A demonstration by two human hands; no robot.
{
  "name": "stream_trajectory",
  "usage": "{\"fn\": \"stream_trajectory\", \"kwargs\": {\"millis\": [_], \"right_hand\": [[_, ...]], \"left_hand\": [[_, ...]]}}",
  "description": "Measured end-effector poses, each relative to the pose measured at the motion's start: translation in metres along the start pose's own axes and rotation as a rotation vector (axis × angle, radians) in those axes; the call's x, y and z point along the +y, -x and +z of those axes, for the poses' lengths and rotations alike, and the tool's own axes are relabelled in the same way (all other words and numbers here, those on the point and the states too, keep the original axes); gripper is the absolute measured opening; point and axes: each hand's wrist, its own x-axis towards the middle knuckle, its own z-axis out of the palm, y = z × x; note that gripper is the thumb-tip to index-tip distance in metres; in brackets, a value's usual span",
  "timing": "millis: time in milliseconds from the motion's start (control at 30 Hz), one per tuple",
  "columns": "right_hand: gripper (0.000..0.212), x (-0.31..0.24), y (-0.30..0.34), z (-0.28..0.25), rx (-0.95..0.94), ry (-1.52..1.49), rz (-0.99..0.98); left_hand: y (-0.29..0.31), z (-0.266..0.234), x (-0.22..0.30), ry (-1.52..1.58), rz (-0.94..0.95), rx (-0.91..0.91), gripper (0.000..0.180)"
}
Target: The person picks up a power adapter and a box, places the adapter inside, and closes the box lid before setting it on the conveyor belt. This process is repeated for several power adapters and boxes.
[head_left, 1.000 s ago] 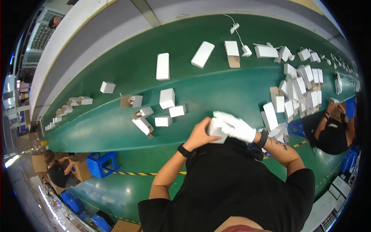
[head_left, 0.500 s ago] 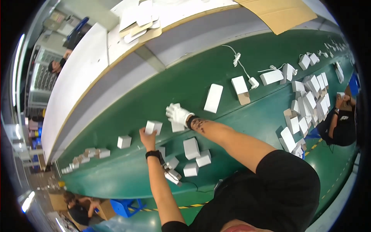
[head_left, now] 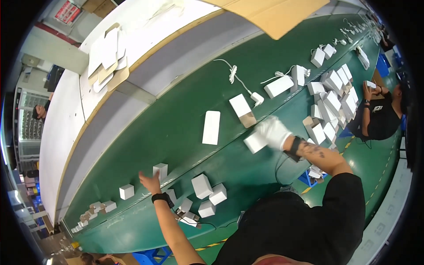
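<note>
My left hand (head_left: 151,182) is bare, with a dark band on its wrist. Its thumb and fingers are apart beside a small white box (head_left: 161,170) standing on the green conveyor belt (head_left: 185,141). My right hand (head_left: 274,133) wears a white glove and is smeared by motion. A white box (head_left: 255,141) is in its fingers, low over the metal edge strip at the middle of the work surface. Just beyond it lies a white box with an open brown flap (head_left: 240,110). Farther left, a flat white box (head_left: 211,127) rests on the belt.
Several white boxes (head_left: 202,186) stand near my left forearm. A large pile of white boxes (head_left: 329,104) lies at the right, near a co-worker (head_left: 382,110). A white cable with a plug (head_left: 256,98) is on the belt. Flattened cartons (head_left: 106,59) sit on the white shelf.
My right hand has moved right and nearer to me with a white box. The left fingers have come off the box they held, which stands on the belt. The view has turned right.
</note>
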Motion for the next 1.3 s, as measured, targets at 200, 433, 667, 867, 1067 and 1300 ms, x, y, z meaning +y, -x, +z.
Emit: {"fn": "stream_trajectory", "kwargs": {"millis": [200,433,667,867,1067,1300], "right_hand": [[0.056,0.101,0.045,0.034,-0.146,0.035,0.158],[0.015,0.127,-0.091,0.121,0.048,0.314,-0.404],[0.032,0.128,-0.120,0.133,-0.034,0.279,-0.438],[0.019,0.135,-0.115,0.058,0.058,-0.112,0.135],[0.041,0.082,-0.026,-0.064,0.245,-1.378,0.101],[0.032,0.001,0.119,-0.084,-0.012,-1.946,-0.095]], "left_hand": [[0.151,-0.120,0.172,1.117,0.276,-0.187,0.066],[0.274,-0.122,0.191,0.960,0.520,-0.537,0.059],[0.330,-0.124,0.146,0.841,0.124,-0.301,0.033],[0.332,-0.111,0.189,0.951,0.120,-0.424,0.027],[0.322,-0.019,0.272,1.772,-0.312,-1.536,0.071],[0.273,0.087,0.281,2.778,-0.342,-1.911,0.040]]}}
